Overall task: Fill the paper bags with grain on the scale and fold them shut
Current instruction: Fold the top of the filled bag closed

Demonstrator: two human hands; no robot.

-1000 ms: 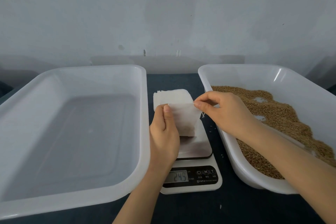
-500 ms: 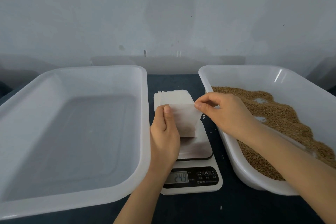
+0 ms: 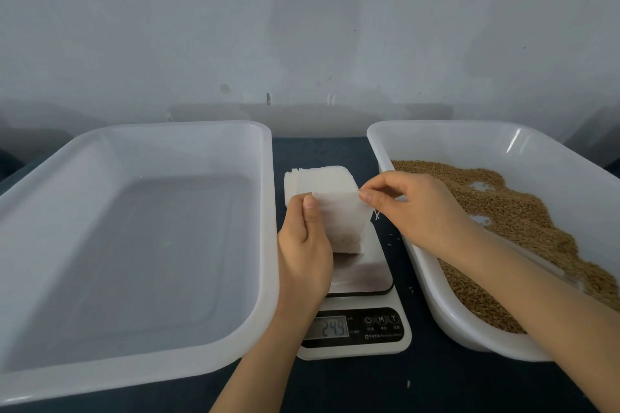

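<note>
Closest in, a dark table (image 3: 436, 386) with a few stray kernels on it. Then the scale (image 3: 355, 342), its display (image 3: 333, 327) reading 249. On its steel plate stands the paper bag (image 3: 342, 221), upright. The left hand (image 3: 303, 245) grips the bag's top left corner, thumb on the front, fingers curled behind. The right hand (image 3: 416, 208) pinches the top right corner between thumb and forefinger. Just behind the bag lies a stack of flat bags (image 3: 318, 178). A white tub (image 3: 268, 245) sits left of the scale. Another tub (image 3: 436, 305) on the right holds brown grain (image 3: 523, 221). A pale wall (image 3: 302, 27) stands at the back.
</note>
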